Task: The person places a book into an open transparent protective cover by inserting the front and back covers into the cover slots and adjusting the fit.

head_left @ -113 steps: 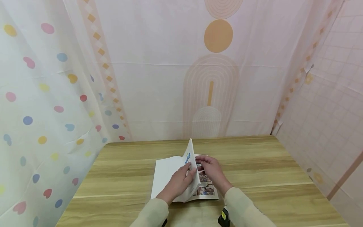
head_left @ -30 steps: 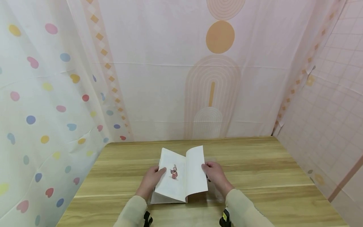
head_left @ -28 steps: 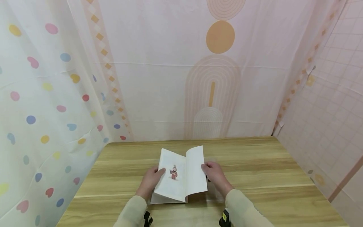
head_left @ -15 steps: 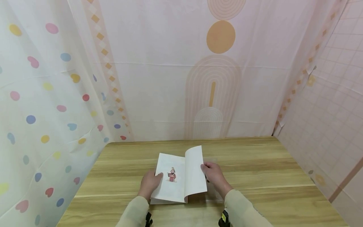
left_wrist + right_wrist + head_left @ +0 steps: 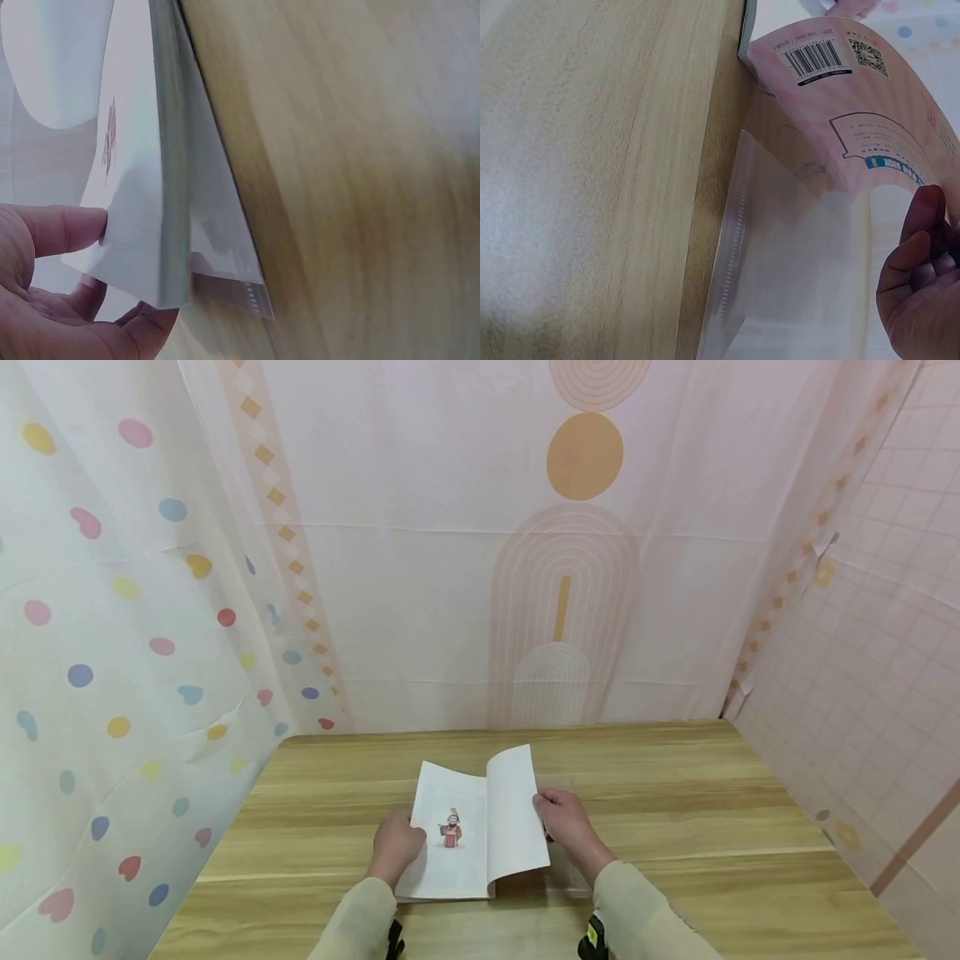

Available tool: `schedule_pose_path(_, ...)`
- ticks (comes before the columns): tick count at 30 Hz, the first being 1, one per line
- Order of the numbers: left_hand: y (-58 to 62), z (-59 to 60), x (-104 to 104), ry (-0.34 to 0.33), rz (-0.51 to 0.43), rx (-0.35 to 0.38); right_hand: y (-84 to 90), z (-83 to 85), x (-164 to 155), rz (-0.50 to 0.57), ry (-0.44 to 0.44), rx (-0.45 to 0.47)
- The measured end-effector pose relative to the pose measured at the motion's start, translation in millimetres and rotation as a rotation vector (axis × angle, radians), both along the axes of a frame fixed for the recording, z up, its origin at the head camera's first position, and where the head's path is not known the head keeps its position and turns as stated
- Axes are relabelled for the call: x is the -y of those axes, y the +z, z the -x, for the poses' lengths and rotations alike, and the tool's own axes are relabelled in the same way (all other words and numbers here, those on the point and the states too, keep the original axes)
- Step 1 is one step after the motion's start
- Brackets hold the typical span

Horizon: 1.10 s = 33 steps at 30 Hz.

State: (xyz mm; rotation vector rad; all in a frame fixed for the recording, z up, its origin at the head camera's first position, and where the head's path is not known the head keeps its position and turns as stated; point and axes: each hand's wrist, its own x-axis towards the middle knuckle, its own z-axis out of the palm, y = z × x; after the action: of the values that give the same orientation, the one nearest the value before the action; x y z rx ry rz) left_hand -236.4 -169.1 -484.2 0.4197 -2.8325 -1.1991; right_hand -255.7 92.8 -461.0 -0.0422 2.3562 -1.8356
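Observation:
An open book [image 5: 452, 860] with a small printed figure on its left page lies in the middle of the table. My left hand [image 5: 397, 846] grips the left edge of its page block, thumb on top and fingers beneath, as the left wrist view shows. My right hand [image 5: 567, 822] pinches the outer edge of the raised right leaf, which curves up from the spine. From the right wrist view that leaf is the pink back cover [image 5: 817, 97], bearing a barcode and a QR code. A clear plastic book sleeve [image 5: 787, 247] lies beneath it, apart from the cover.
The wood-grain table [image 5: 697, 827] reaches back to a patterned curtain [image 5: 420, 610]. More curtain hangs at the left and right sides. Under the left page block, the sleeve's other flap [image 5: 225, 292] sticks out on the table.
The book has been opened from its half-turned state, with the raised printed part gone from the middle. Over the last second my left hand has lowered the left page block towards the table; the right hand stays nearly still.

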Motion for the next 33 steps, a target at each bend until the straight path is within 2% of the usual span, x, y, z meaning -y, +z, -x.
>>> schedule_pose_path(7, 0.0, -0.4, 0.3, 0.010, -0.026, 0.014, -0.4, -0.1, 1.0, -0.004, 0.001, 0.009)
schedule_pose_path(11, -2.8, -0.6, 1.3, 0.039, -0.067, 0.017, -0.5, -0.5, 1.3, -0.009, -0.002, 0.007)
schedule_pose_path(16, -5.0, -0.8, 1.4, 0.060, -0.073, 0.027, -1.4, -0.6, 0.6, -0.019, -0.008, 0.007)
schedule_pose_path(23, -3.4, -1.8, 1.0, 0.053, -0.067, 0.005, -0.9, -1.5, 0.3, -0.036, 0.000, 0.012)
schedule_pose_path(30, -4.1, -1.9, 0.7, 0.033, -0.100, 0.000, -1.1, -1.0, 1.9, -0.054, 0.013, 0.019)
schedule_pose_path(33, -4.0, -2.8, -1.8, 0.008, -0.059, -0.022, -1.7, -0.7, 2.8, -0.055, 0.016, 0.024)
